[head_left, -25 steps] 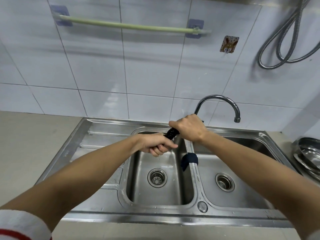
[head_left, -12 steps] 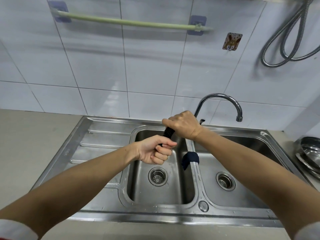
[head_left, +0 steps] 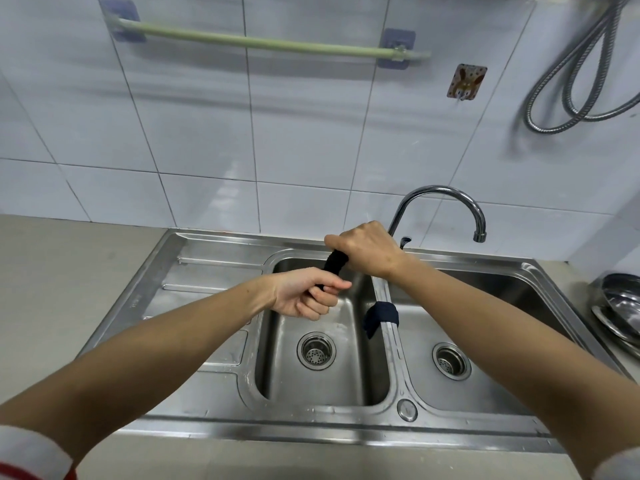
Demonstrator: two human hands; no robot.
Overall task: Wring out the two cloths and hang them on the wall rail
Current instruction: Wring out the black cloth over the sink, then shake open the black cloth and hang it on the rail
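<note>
A: Grip?

B: Both clenched on one dark cloth [head_left: 335, 263], twisted into a tight rope. Left hand [head_left: 304, 294] wrapped round the near, lower end, fingers curled under, thumb laid across the top. Right hand [head_left: 367, 249] closed over the far, upper end, knuckles up

A: Where, exactly?

B: Over the left basin [head_left: 311, 386] of the steel sink [head_left: 214, 258], held in the air, clear of the basin floor. Only a short stretch of the rope showing between the two fists; both ends hidden inside them

A: And the other one?

B: Second cloth [head_left: 381, 315], dark blue, draped over the divider [head_left: 389, 341] between the two basins, one corner hanging down on the left side. Nobody touching it

A: Rail?

B: Pale green wall rail [head_left: 263, 42] up on the white tiles, fixed by two bluish pads, bare, well above and apart from both cloths

A: Round about?

B: Curved tap [head_left: 446, 199] just behind the right hand, spout over the right basin [head_left: 485, 341]. Strainer in each drain. Small patterned hook plate [head_left: 466, 81] right of the rail, looped metal hose [head_left: 568, 74] farther right. Steel bowls [head_left: 620, 306] stacked on the counter at the right edge. White cuff with red trim [head_left: 24, 455] on the left arm, bottom corner
</note>
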